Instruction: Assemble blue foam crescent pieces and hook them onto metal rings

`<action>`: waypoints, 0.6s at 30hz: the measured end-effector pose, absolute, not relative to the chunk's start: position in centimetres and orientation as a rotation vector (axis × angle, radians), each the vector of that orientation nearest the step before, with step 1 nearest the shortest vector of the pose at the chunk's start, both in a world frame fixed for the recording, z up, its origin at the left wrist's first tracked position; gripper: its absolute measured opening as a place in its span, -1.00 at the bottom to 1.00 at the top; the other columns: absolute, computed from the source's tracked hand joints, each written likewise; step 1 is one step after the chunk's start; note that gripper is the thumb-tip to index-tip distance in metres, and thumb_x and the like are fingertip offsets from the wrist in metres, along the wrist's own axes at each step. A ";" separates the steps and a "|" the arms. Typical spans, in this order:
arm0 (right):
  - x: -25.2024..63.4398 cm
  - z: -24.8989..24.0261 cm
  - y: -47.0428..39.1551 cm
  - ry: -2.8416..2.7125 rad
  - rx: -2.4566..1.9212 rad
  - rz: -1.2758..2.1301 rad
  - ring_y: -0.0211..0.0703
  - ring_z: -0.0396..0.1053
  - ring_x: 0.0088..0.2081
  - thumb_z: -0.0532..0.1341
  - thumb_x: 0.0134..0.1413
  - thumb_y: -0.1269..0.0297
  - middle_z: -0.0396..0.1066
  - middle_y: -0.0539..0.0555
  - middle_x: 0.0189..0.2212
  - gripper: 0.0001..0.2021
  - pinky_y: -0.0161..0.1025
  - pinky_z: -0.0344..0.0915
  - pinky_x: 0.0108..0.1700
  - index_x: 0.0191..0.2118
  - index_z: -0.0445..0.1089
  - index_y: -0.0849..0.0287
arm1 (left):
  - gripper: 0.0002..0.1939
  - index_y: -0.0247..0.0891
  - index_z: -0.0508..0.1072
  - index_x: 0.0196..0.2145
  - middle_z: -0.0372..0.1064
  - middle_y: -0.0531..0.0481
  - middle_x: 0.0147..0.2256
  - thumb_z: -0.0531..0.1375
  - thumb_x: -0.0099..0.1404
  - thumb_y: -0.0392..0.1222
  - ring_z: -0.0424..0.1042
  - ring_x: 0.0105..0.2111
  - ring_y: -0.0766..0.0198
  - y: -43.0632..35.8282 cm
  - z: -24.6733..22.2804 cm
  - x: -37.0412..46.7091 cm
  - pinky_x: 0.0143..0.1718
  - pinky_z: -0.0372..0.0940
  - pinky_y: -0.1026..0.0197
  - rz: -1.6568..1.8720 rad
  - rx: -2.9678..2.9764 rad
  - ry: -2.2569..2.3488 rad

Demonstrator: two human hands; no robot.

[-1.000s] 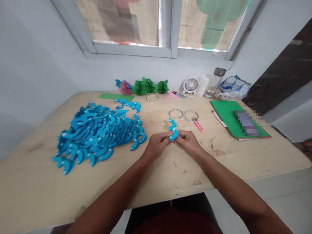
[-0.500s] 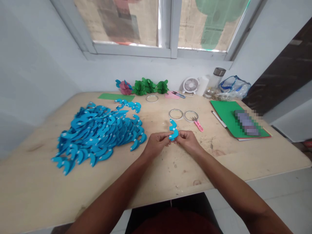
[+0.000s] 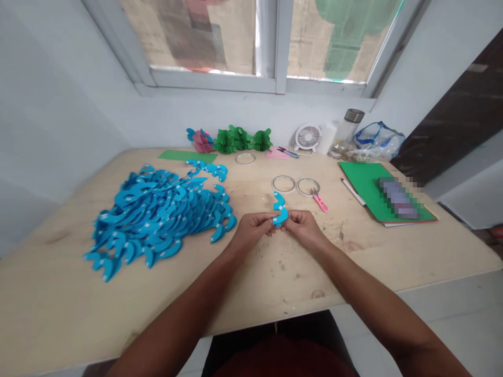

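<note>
A curved blue paper piece (image 3: pixel 281 215) with small white squares is held upright over the table, between both hands. My left hand (image 3: pixel 254 229) pinches its left edge, fingers closed. On its right edge my right hand (image 3: pixel 302 225) is closed in a pinch as well. The fingertips of both hands nearly meet under the piece, and the lower part is partly hidden by them. A large heap of similar blue paper pieces (image 3: pixel 157 214) lies to the left of my left hand.
Tape rings (image 3: pixel 283 184) and pink-handled snips (image 3: pixel 320 201) lie beyond my hands. Green paper shapes (image 3: pixel 240 139), a white fan (image 3: pixel 307 137) and a glass bottle (image 3: pixel 346 133) stand along the wall. A green folder (image 3: pixel 363 183) with a blurred object on it is at right.
</note>
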State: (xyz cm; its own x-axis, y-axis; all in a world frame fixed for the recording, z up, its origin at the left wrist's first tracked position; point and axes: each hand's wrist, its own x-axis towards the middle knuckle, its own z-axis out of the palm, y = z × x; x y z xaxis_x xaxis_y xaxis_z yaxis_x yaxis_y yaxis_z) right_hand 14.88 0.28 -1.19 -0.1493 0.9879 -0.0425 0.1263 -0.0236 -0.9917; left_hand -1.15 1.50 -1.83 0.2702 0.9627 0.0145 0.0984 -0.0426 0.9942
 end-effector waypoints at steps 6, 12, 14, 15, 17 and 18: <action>15.0 -1.2 0.3 -1.401 -1.248 1.286 -0.39 0.11 -0.63 0.15 -0.16 0.37 0.28 -0.07 -0.69 -0.87 -0.40 -0.02 -0.57 -0.63 0.33 0.24 | -0.69 -0.29 0.56 -0.25 0.45 0.02 -0.56 0.18 0.07 -0.13 0.33 -0.59 0.37 1.4 -1.8 -1.1 -0.53 0.27 0.31 0.994 1.451 1.085; 14.9 -1.3 0.3 -1.426 -1.290 1.256 -0.42 0.02 -0.67 0.15 -0.17 0.37 0.21 -0.10 -0.73 -0.88 -0.40 -0.11 -0.61 -0.62 0.33 0.24 | -0.77 -0.24 0.57 -0.31 0.53 -0.02 -0.37 0.12 0.13 -0.25 0.45 -0.35 0.22 0.0 0.2 -0.9 -0.29 0.30 0.24 1.027 1.727 1.143; 14.9 -1.3 0.2 -1.441 -1.292 1.238 -0.42 0.01 -0.67 0.15 -0.17 0.37 0.19 -0.11 -0.73 -0.87 -0.39 -0.11 -0.61 -0.63 0.32 0.23 | -0.75 -0.22 0.57 -0.33 0.53 -0.02 -0.32 0.09 0.13 -0.30 0.46 -0.31 0.21 -0.2 0.6 -1.0 -0.26 0.29 0.24 1.027 1.778 1.166; 14.9 -1.2 0.2 -1.447 -1.295 1.231 -0.42 0.01 -0.67 0.15 -0.17 0.37 0.18 -0.11 -0.73 -0.87 -0.39 -0.11 -0.61 -0.64 0.32 0.23 | -0.74 -0.21 0.57 -0.34 0.53 -0.02 -0.31 0.09 0.13 -0.32 0.46 -0.31 0.21 -0.2 0.6 -1.0 -0.26 0.29 0.24 1.026 1.787 1.188; 14.9 -1.1 0.1 -1.448 -1.303 1.223 -0.42 0.01 -0.67 0.16 -0.17 0.35 0.16 -0.11 -0.74 -0.87 -0.39 -0.12 -0.62 -0.64 0.31 0.23 | -0.74 -0.22 0.57 -0.35 0.53 -0.03 -0.30 0.08 0.11 -0.34 0.47 -0.33 0.22 0.0 0.6 -1.1 -0.28 0.28 0.26 1.026 1.790 1.235; 14.9 -1.1 0.1 -1.446 -1.307 1.223 -0.42 0.00 -0.67 0.16 -0.17 0.35 0.16 -0.11 -0.74 -0.86 -0.40 -0.12 -0.62 -0.64 0.31 0.23 | -0.75 -0.23 0.56 -0.35 0.53 -0.03 -0.32 0.09 0.10 -0.33 0.47 -0.35 0.23 0.1 0.5 -1.2 -0.30 0.28 0.27 1.016 1.795 1.260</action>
